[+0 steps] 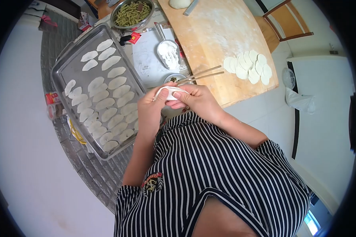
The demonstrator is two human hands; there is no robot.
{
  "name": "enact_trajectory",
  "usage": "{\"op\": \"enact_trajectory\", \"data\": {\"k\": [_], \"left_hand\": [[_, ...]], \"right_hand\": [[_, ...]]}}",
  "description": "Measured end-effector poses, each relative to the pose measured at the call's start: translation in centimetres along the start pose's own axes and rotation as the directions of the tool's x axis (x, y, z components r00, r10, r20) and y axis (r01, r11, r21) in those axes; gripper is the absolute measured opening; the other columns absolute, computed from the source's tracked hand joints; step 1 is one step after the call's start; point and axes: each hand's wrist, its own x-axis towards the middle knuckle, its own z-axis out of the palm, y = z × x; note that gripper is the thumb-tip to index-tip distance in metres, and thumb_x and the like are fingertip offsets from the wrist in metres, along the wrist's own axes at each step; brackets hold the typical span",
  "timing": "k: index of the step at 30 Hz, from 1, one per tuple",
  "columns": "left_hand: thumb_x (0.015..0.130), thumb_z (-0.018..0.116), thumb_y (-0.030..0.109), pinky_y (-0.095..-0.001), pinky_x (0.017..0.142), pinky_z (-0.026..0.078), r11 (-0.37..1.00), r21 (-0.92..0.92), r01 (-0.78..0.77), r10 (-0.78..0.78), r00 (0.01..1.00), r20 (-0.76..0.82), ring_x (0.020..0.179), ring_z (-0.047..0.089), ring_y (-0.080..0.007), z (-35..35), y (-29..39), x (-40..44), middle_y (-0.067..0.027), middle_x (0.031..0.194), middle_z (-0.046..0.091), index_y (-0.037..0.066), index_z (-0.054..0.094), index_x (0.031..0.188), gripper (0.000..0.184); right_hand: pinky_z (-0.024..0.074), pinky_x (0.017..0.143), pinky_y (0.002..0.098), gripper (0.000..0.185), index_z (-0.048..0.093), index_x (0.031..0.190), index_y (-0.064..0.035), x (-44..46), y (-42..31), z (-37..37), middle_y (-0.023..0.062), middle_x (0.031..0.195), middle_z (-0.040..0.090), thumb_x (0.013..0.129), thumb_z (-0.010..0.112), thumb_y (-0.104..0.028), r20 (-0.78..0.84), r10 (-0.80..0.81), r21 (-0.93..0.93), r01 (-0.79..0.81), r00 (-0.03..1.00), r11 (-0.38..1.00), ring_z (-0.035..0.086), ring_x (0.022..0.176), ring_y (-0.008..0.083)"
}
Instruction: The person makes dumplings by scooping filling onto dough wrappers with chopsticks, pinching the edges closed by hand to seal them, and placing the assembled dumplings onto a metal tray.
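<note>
My remote view catches left hand (148, 107) and right hand (203, 100), fingers gripping a folded dough piece (170, 93) near the wooden surface (209, 39); shaped pieces (105, 103) line the tray (76, 68); overlapping rounds (267, 72) lie unfolded.

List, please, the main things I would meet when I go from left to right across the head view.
Large rectangular grey metal tray → folded white dough piece between the fingers → overlapping round white dough wrappers → whitish translucent plastic bag.
</note>
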Motion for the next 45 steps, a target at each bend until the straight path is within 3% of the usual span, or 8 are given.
{"op": "enact_trajectory", "data": {"k": [8, 15, 30, 32, 34, 37, 39, 45], "left_hand": [[0.104, 0.041, 0.032, -0.0383, 0.098, 0.048, 0.817, -0.552, 0.168, -0.055, 0.975, 0.215, 0.113, 0.06, -0.0269, -3.7, -1.0, 0.6, -0.0195, 0.124, 0.058, -0.01, 0.047, 0.129, 0.05], [0.1, 0.054, 0.019, -0.0241, 0.083, 0.05, 0.941, -0.334, 0.054, -0.032, 0.997, 0.073, 0.093, 0.062, -0.0101, -3.9, -2.8, 0.3, -0.0071, 0.107, 0.065, -0.004, 0.056, 0.128, 0.036], [0.097, 0.051, 0.011, -0.0413, 0.102, 0.049, 0.817, -0.572, -0.069, -0.104, 0.959, -0.265, 0.115, 0.059, -0.0325, -17.8, -1.3, 12.7, -0.0212, 0.121, 0.059, -0.011, 0.042, 0.129, 0.04], [0.095, 0.053, 0.011, -0.0394, 0.094, 0.05, 0.93, 0.328, -0.165, 0.244, 0.945, -0.217, 0.105, 0.062, -0.0304, -22.7, 0.4, 17.1, -0.0184, 0.12, 0.06, -0.006, 0.041, 0.133, 0.044], [0.095, 0.052, 0.011, -0.0395, 0.091, 0.05, 0.369, 0.908, -0.2, 0.421, 0.906, 0.028, 0.101, 0.062, -0.03, -27.0, 1.6, 18.7, -0.0174, 0.12, 0.059, -0.004, 0.041, 0.135, 0.044], [0.092, 0.055, 0.012, -0.0385, 0.095, 0.047, 0.708, 0.636, -0.309, 0.438, 0.898, -0.051, 0.114, 0.058, -0.0282, -31.2, -2.1, 21.6, -0.0177, 0.124, 0.058, -0.002, 0.046, 0.133, 0.044], [0.097, 0.047, 0.011, -0.0376, 0.105, 0.042, 0.806, -0.465, -0.367, 0.339, 0.929, -0.147, 0.124, 0.05, -0.0277, -32.0, -8.0, 22.6, -0.018, 0.136, 0.048, 0.001, 0.038, 0.14, 0.045], [0.094, 0.057, 0.013, -0.0373, 0.103, 0.046, 0.938, -0.33, 0.109, -0.229, 0.908, -0.35, 0.118, 0.057, -0.0297, -15.5, -6.4, 8.6, -0.0225, 0.129, 0.053, -0.008, 0.044, 0.132, 0.045]], "right_hand": [[0.0578, 0.082, 0.0288, 0.032, 0.059, 0.119, 0.0076, 1.8, 0.1, 1.4, 0.0163, 0.105, 0.068, 0.1, 0.051, -0.017, -0.058, 0.077, 0.0, -0.077, 0.995, 0.997, 0.069, 0.091, 0.0192], [0.0559, 0.074, 0.0244, 0.025, 0.064, 0.108, 0.0051, 3.2, 1.4, 3.0, 0.0103, 0.092, 0.069, 0.093, 0.064, -0.015, -0.095, 0.045, -0.158, -0.059, 0.995, 0.986, 0.068, 0.082, 0.0125], [0.0559, 0.083, 0.0298, 0.033, 0.051, 0.128, 0.0031, 3.3, 3.4, 1.0, 0.0134, 0.107, 0.065, 0.101, 0.049, -0.015, -0.172, 0.154, -0.168, -0.183, 0.973, 0.969, 0.066, 0.09, 0.0182], [0.0556, 0.084, 0.0297, 0.031, 0.052, 0.127, 0.003, 2.7, 4.2, 0.3, 0.0112, 0.107, 0.065, 0.101, 0.048, -0.014, -0.141, 0.178, -0.183, -0.203, 0.974, 0.962, 0.065, 0.09, 0.0163], [0.0551, 0.084, 0.0289, 0.03, 0.054, 0.124, 0.0029, 2.1, 5.1, -0.8, 0.0098, 0.105, 0.065, 0.101, 0.049, -0.016, -0.135, 0.222, -0.185, -0.245, 0.966, 0.952, 0.064, 0.09, 0.0148], [0.0537, 0.08, 0.0264, 0.028, 0.059, 0.117, 0.002, 1.4, 7.2, -4.2, 0.0073, 0.099, 0.067, 0.101, 0.05, -0.019, -0.179, 0.258, -0.256, -0.299, 0.949, 0.919, 0.063, 0.086, 0.0118], [0.0521, 0.071, 0.0241, 0.026, 0.064, 0.105, 0.0017, 0.6, 8.4, -7.4, 0.0047, 0.085, 0.068, 0.1, 0.053, -0.021, -0.323, 0.246, -0.316, -0.349, 0.914, 0.882, 0.063, 0.077, 0.0104], [0.0494, 0.058, 0.0301, 0.02, 0.062, 0.092, 0.0023, 0.9, 11.4, -20.3, 0.0098, 0.074, 0.063, 0.09, 0.061, -0.018, -0.825, -0.195, -0.421, -0.347, 0.53, 0.838, 0.062, 0.063, 0.0157]]}}
